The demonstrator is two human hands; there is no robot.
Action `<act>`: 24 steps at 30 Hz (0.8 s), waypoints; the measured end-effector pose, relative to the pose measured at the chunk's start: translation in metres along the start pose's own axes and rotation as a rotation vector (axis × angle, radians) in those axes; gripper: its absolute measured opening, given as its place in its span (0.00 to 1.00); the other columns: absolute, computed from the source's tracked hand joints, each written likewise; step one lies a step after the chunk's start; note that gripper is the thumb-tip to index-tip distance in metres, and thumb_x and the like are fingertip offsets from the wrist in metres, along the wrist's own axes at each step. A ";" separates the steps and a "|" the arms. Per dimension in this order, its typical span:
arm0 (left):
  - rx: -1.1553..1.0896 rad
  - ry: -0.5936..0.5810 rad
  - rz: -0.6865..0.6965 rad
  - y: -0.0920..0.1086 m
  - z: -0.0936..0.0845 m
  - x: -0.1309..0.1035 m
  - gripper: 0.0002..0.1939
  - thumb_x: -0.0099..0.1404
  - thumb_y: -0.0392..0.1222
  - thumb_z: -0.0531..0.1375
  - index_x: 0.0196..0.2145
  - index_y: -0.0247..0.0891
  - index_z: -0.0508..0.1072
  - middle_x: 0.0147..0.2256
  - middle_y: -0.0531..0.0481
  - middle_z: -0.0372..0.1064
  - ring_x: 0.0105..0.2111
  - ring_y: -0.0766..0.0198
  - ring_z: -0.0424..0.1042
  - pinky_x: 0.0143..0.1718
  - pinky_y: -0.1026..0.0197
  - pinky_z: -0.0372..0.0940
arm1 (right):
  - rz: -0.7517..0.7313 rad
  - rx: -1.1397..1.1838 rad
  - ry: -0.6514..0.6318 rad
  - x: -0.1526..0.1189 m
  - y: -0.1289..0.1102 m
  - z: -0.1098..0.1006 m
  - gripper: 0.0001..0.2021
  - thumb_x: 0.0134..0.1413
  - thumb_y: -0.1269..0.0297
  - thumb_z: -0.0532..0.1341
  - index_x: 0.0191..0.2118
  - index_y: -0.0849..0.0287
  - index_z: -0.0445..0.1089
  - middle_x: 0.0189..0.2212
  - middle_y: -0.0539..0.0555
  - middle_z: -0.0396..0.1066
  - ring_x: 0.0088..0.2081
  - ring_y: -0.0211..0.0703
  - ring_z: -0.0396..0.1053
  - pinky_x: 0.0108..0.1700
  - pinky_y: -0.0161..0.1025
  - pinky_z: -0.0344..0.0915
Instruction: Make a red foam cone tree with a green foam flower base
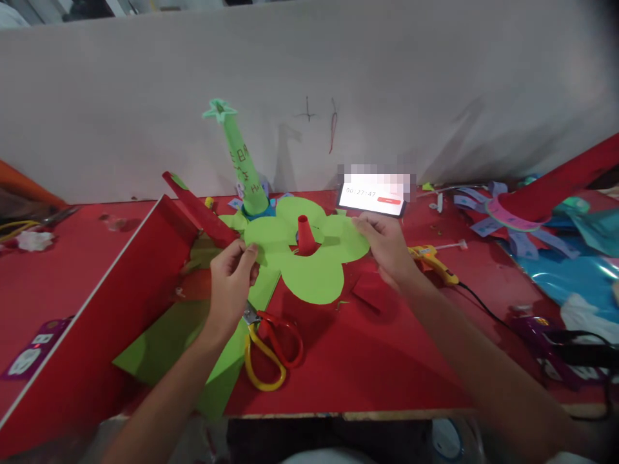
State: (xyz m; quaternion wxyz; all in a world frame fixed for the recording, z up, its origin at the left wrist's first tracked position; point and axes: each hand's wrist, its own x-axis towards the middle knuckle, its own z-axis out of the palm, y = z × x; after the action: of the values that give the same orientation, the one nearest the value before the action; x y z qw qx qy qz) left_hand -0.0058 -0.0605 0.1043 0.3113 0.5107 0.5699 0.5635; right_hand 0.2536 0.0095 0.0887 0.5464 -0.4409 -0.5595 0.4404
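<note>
L hand [232, 270]: thumb + bent fingers pinching the left petal of a green paper flower [312, 280]. R hand [387, 241]: thumb & fingers gripping its right petal, a bit farther from the body than L. So flower is btwn the hands, spread left–right, roughly level, abt as deep as wide.

Key relation: red cone [304, 238] shows in the flower's center hole, approx. midway b/w hands, neither clearly nearer. Its long axis is near upright, narrow end up, w/ tip above the hole. Base partly hidden; can't tell if flower touches it.

Just near of L hand: scissors [267, 351], red + yellow handles, by green sheets [164, 341]. Far left of flower: tall green tube [244, 161] w/ star top, plus a slanted red strip [203, 209]. Far right: phone [370, 201] w/ timer, propped up. Right of R hand: yellow glue gun [438, 264]. Left: long red board [111, 303]. Far right side: blue sheet [546, 277]. All on red table [367, 361]; pale wall [435, 96] behind.
</note>
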 end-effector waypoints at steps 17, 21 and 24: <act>0.153 -0.084 -0.135 -0.048 0.007 -0.014 0.19 0.70 0.48 0.58 0.24 0.40 0.60 0.19 0.58 0.56 0.21 0.70 0.56 0.24 0.64 0.52 | 0.021 -0.255 -0.106 -0.012 0.052 -0.011 0.23 0.61 0.49 0.60 0.21 0.54 0.55 0.21 0.44 0.49 0.25 0.37 0.48 0.29 0.39 0.46; 0.208 -0.105 -0.149 -0.057 0.006 -0.014 0.20 0.70 0.50 0.58 0.23 0.40 0.62 0.18 0.58 0.59 0.21 0.69 0.58 0.25 0.62 0.52 | 0.000 -0.327 -0.112 -0.014 0.059 -0.013 0.22 0.61 0.50 0.59 0.22 0.54 0.55 0.21 0.45 0.50 0.25 0.38 0.50 0.30 0.40 0.47; 0.254 -0.129 -0.147 -0.061 0.007 -0.014 0.20 0.69 0.51 0.57 0.22 0.41 0.62 0.17 0.58 0.58 0.20 0.68 0.57 0.25 0.61 0.51 | -0.007 -0.381 -0.124 -0.015 0.063 -0.016 0.21 0.61 0.49 0.58 0.22 0.54 0.55 0.21 0.45 0.52 0.26 0.38 0.51 0.30 0.39 0.47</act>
State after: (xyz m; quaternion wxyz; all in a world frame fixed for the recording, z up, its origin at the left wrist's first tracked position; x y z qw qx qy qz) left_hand -0.0095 -0.0621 0.0413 0.3205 0.5382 0.6512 0.4284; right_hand 0.2703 0.0092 0.0240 0.4192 -0.5064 -0.6669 0.3510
